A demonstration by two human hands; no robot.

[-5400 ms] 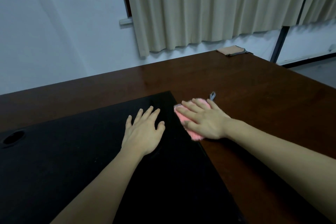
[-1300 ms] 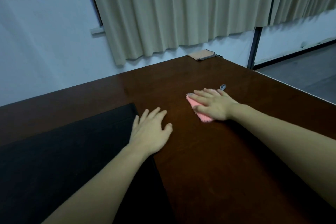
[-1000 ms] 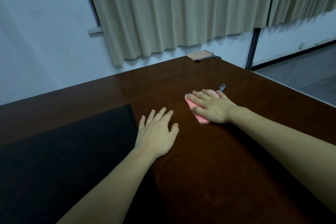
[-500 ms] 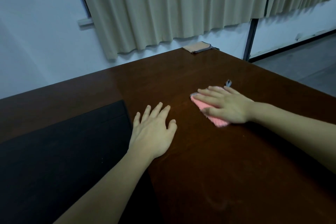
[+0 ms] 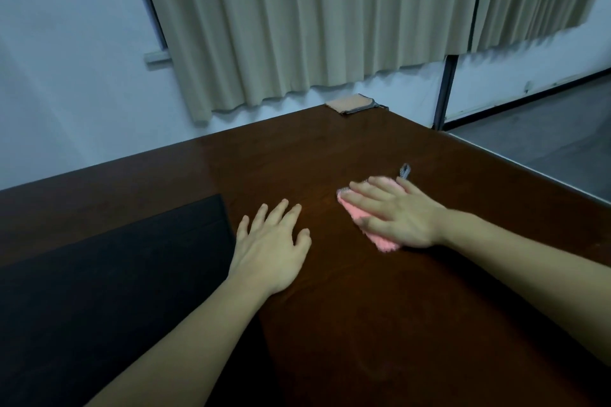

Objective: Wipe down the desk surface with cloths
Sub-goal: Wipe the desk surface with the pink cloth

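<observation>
At right of centre the right hand (image 5: 400, 213) presses flat, fingers straight, on a pink cloth (image 5: 380, 235) lying on the brown desk (image 5: 347, 307), while the left hand (image 5: 271, 241) rests flat, fingers spread, beside a black mat (image 5: 99, 274) at lower left.

Right hand (image 5: 401, 215) lies flat, fingers straight, pressing a pink cloth (image 5: 380, 238) onto the brown desk (image 5: 363, 307). Left hand (image 5: 271, 241) rests flat at its 9 o'clock, apart, beside a black mat (image 5: 99, 274). A tan folded cloth (image 5: 352, 103) sits at 12 o'clock, under the beige curtain (image 5: 297, 20).
</observation>
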